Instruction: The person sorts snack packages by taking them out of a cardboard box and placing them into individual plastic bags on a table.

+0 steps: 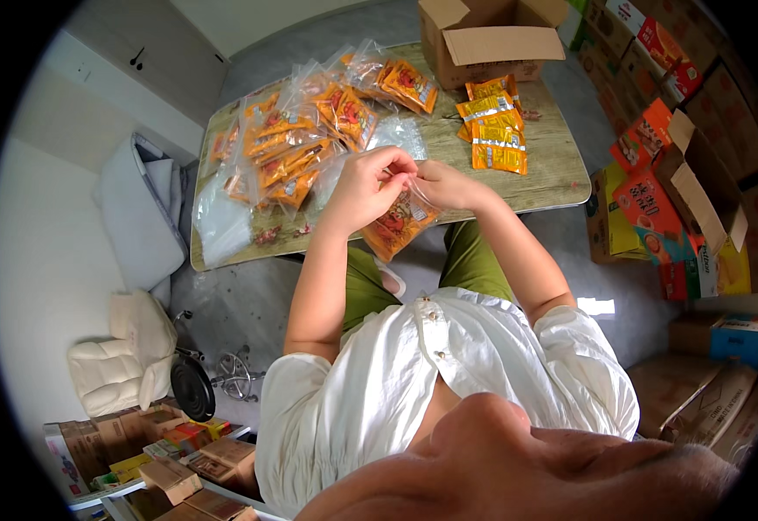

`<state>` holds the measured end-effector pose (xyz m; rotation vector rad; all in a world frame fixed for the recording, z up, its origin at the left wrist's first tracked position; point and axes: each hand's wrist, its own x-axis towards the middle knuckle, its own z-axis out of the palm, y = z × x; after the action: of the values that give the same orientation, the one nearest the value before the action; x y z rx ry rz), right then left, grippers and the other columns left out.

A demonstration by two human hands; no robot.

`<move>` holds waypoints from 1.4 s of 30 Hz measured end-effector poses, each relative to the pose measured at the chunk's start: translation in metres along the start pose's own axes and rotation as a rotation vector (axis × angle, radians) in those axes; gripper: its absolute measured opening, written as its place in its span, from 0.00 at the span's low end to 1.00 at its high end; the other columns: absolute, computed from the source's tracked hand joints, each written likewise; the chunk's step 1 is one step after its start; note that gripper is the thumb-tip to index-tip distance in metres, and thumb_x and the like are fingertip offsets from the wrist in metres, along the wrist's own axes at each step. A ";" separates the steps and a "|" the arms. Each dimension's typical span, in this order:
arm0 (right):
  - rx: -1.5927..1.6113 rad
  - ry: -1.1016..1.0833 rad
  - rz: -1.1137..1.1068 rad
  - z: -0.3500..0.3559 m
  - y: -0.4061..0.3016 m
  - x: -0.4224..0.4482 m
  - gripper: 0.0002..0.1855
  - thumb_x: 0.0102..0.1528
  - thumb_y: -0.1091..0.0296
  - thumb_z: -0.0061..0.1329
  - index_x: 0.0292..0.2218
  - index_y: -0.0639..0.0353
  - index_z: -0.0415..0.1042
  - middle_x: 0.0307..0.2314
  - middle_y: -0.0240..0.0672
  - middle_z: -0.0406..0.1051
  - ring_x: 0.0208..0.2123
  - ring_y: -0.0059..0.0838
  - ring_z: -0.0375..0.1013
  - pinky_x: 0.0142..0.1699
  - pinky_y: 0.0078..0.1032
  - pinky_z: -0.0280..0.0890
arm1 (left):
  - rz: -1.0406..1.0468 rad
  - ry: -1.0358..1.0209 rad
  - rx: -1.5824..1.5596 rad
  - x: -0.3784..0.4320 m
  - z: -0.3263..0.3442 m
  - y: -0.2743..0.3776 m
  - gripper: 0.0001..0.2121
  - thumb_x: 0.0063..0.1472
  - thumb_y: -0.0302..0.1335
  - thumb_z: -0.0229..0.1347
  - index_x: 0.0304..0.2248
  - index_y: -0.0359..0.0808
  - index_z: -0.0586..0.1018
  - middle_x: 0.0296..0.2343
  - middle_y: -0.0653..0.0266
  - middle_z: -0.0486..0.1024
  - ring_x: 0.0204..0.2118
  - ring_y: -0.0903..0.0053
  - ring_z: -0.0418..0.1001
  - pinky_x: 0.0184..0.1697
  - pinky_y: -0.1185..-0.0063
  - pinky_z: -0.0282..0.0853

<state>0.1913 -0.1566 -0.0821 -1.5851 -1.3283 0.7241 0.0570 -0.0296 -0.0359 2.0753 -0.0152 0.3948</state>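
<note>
Both my left hand (369,189) and my right hand (447,184) pinch the top edge of a clear plastic bag with orange snack packets (397,225) inside. The bag hangs tilted at the table's near edge, and my fingertips meet at its mouth. Left of and beyond my hands lies a heap of filled clear bags with orange packets (288,150). Several loose orange packets (499,146) lie to the right on the wood-patterned table (551,176). Empty clear bags (221,218) lie at the table's left end, and more clear bags (402,135) are just beyond my hands.
An open cardboard box (503,49) stands at the table's far right. Stacked cartons and another open box (704,189) are at the right. A cream padded chair (125,352) stands lower left, near shelves of boxes (223,459). A folded grey cushioned item (141,215) leans at the left wall.
</note>
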 end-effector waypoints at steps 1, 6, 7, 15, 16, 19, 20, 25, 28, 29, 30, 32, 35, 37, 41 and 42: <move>-0.072 -0.093 -0.001 -0.006 -0.007 -0.002 0.14 0.60 0.64 0.45 0.40 0.65 0.73 0.28 0.35 0.73 0.31 0.23 0.70 0.40 0.24 0.65 | 0.004 0.003 0.001 -0.001 -0.001 0.000 0.06 0.56 0.13 0.51 0.33 0.28 0.75 0.30 0.65 0.75 0.33 0.81 0.75 0.36 0.82 0.74; 0.146 0.011 -0.098 -0.029 0.015 -0.018 0.20 0.58 0.56 0.49 0.37 0.69 0.74 0.29 0.35 0.75 0.31 0.24 0.72 0.36 0.25 0.66 | 0.011 0.159 -0.064 -0.004 -0.003 -0.007 0.05 0.56 0.12 0.51 0.33 0.28 0.75 0.29 0.65 0.75 0.32 0.83 0.75 0.35 0.82 0.74; 0.084 0.045 -0.063 -0.029 0.012 -0.020 0.21 0.58 0.55 0.50 0.36 0.70 0.74 0.28 0.34 0.75 0.31 0.23 0.72 0.35 0.24 0.66 | 0.009 0.160 -0.062 -0.005 -0.002 -0.008 0.05 0.56 0.12 0.51 0.33 0.28 0.75 0.29 0.65 0.75 0.32 0.83 0.75 0.35 0.82 0.74; -0.017 0.275 -0.163 -0.022 -0.021 -0.034 0.10 0.54 0.70 0.53 0.36 0.68 0.76 0.32 0.36 0.75 0.31 0.21 0.72 0.35 0.21 0.67 | 0.107 0.602 0.392 -0.002 0.004 0.006 0.10 0.54 0.20 0.59 0.37 0.32 0.75 0.27 0.67 0.73 0.36 0.83 0.74 0.38 0.82 0.70; 0.063 0.285 -0.170 -0.023 -0.022 -0.035 0.09 0.54 0.72 0.52 0.36 0.68 0.76 0.33 0.36 0.75 0.32 0.20 0.72 0.36 0.21 0.67 | 0.117 0.696 0.480 -0.002 0.003 0.005 0.11 0.54 0.22 0.60 0.38 0.33 0.75 0.27 0.68 0.73 0.37 0.83 0.74 0.39 0.81 0.70; 0.187 0.270 -0.181 -0.026 -0.023 -0.036 0.07 0.55 0.74 0.51 0.35 0.68 0.76 0.33 0.34 0.74 0.33 0.19 0.72 0.38 0.19 0.68 | 0.018 0.610 0.072 -0.011 -0.006 -0.021 0.18 0.52 0.28 0.64 0.42 0.33 0.75 0.30 0.67 0.76 0.41 0.81 0.73 0.45 0.78 0.67; 0.231 0.251 -0.182 -0.027 -0.024 -0.035 0.07 0.55 0.74 0.51 0.35 0.69 0.76 0.33 0.33 0.74 0.34 0.19 0.72 0.38 0.19 0.68 | -0.009 0.378 -0.253 -0.015 -0.005 -0.028 0.17 0.53 0.27 0.64 0.43 0.33 0.76 0.32 0.67 0.76 0.41 0.80 0.72 0.45 0.79 0.66; 0.378 0.229 -0.203 -0.025 -0.026 -0.035 0.07 0.55 0.74 0.51 0.36 0.68 0.74 0.31 0.33 0.73 0.34 0.18 0.71 0.40 0.19 0.67 | 0.058 0.124 -0.582 -0.021 0.014 -0.048 0.09 0.61 0.28 0.56 0.37 0.32 0.81 0.39 0.65 0.77 0.42 0.80 0.73 0.48 0.79 0.66; 0.622 0.379 -0.197 -0.021 -0.018 -0.031 0.08 0.55 0.74 0.52 0.37 0.66 0.72 0.31 0.33 0.73 0.33 0.18 0.72 0.40 0.19 0.67 | 0.025 0.192 -0.746 -0.023 0.015 -0.044 0.11 0.63 0.28 0.52 0.38 0.29 0.79 0.38 0.60 0.78 0.42 0.74 0.74 0.49 0.76 0.66; 0.758 0.489 -0.188 -0.019 -0.014 -0.029 0.09 0.55 0.73 0.52 0.38 0.65 0.71 0.31 0.33 0.73 0.33 0.19 0.72 0.40 0.19 0.67 | 0.004 0.249 -0.900 -0.023 0.016 -0.042 0.12 0.64 0.28 0.50 0.40 0.28 0.78 0.38 0.59 0.77 0.43 0.69 0.74 0.50 0.74 0.66; 0.793 0.519 -0.204 -0.015 -0.006 -0.027 0.08 0.56 0.72 0.52 0.38 0.64 0.70 0.29 0.33 0.73 0.33 0.19 0.72 0.41 0.19 0.66 | 0.007 0.246 -0.902 -0.023 0.018 -0.040 0.12 0.64 0.28 0.50 0.40 0.28 0.78 0.38 0.59 0.77 0.43 0.69 0.74 0.50 0.74 0.66; 0.770 0.573 -0.191 -0.005 0.004 -0.026 0.08 0.56 0.72 0.51 0.37 0.64 0.71 0.29 0.32 0.74 0.32 0.19 0.71 0.41 0.19 0.66 | -0.013 0.420 -0.948 -0.021 0.023 -0.031 0.13 0.64 0.30 0.51 0.40 0.27 0.78 0.37 0.53 0.78 0.42 0.71 0.75 0.48 0.74 0.69; 0.785 0.630 -0.170 0.003 0.006 -0.026 0.07 0.56 0.71 0.51 0.36 0.64 0.71 0.28 0.32 0.74 0.32 0.18 0.70 0.41 0.17 0.64 | -0.099 0.466 -1.017 -0.025 0.026 -0.027 0.13 0.64 0.29 0.50 0.42 0.26 0.76 0.38 0.51 0.77 0.43 0.70 0.75 0.48 0.74 0.69; 0.834 0.658 -0.183 0.005 0.006 -0.025 0.06 0.56 0.72 0.51 0.35 0.63 0.70 0.28 0.32 0.74 0.30 0.17 0.69 0.40 0.17 0.64 | -0.112 0.463 -1.019 -0.028 0.027 -0.029 0.14 0.64 0.29 0.49 0.42 0.26 0.76 0.38 0.50 0.77 0.43 0.70 0.75 0.49 0.73 0.68; 0.810 0.675 -0.189 0.008 0.004 -0.023 0.05 0.56 0.72 0.51 0.34 0.63 0.70 0.28 0.32 0.74 0.30 0.17 0.70 0.40 0.17 0.64 | -0.106 0.449 -1.034 -0.032 0.028 -0.034 0.14 0.65 0.29 0.49 0.43 0.26 0.76 0.38 0.49 0.77 0.43 0.69 0.75 0.49 0.73 0.68; 0.783 0.685 -0.187 0.009 0.004 -0.022 0.05 0.56 0.72 0.50 0.34 0.63 0.70 0.27 0.32 0.73 0.30 0.17 0.70 0.40 0.17 0.64 | -0.107 0.449 -1.035 -0.032 0.028 -0.034 0.14 0.65 0.29 0.49 0.43 0.26 0.76 0.38 0.49 0.77 0.43 0.69 0.75 0.49 0.73 0.68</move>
<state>0.1799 -0.1757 -0.0915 -0.9145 -0.5577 0.4316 0.0403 -0.0404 -0.0869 0.9417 0.1331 0.6143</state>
